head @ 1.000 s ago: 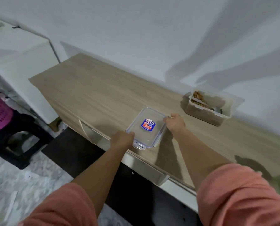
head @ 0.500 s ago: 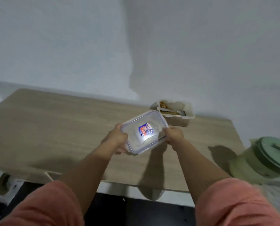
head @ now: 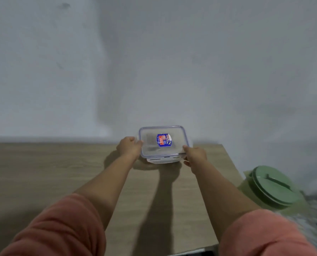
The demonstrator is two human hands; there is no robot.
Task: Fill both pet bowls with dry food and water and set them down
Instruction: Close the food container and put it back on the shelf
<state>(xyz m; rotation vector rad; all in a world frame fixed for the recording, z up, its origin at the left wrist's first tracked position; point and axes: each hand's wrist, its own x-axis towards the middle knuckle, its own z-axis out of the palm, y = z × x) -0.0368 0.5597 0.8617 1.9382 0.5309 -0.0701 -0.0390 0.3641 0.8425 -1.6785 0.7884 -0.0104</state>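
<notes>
A clear rectangular container lid (head: pixel 163 142) with a blue seal line and a red-and-blue sticker is held level above the far edge of the wooden table (head: pixel 43 172). My left hand (head: pixel 129 147) grips its left edge and my right hand (head: pixel 195 156) grips its right edge. Directly under the lid shows the white rim of a container (head: pixel 163 160); its contents are hidden by the lid. No pet bowl is in view.
A pale green jug with a darker green lid (head: pixel 272 187) stands off the table's right end. A plain grey wall (head: pixel 154 61) rises right behind the table. The table's right edge runs just past my right forearm.
The lid was lifted off the tabletop and carried toward the back right, over the food container by the wall. The view swung right, bringing the green jug in.
</notes>
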